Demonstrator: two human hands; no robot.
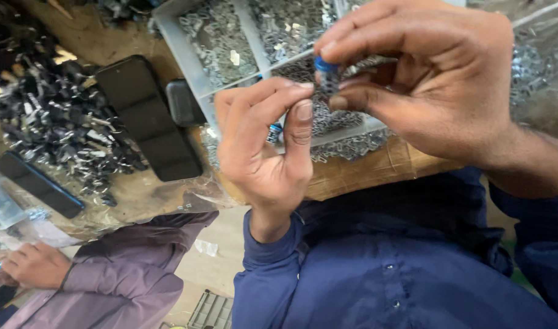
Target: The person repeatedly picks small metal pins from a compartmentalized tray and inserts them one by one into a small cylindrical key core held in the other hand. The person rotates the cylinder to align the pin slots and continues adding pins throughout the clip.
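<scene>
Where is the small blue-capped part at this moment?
In the head view, upper middle: the blue-capped part is pinched in the right hand fingertips, just above the left hand, over the divided tray of small metal pieces.

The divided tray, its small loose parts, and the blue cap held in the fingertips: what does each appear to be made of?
Divided tray: probably plastic, pale grey, matte, thin moulded walls. Small loose parts: apparently metal, silvery with bright glints. Blue cap: likely plastic, solid blue with a soft sheen, pinched by the right hand.
</scene>
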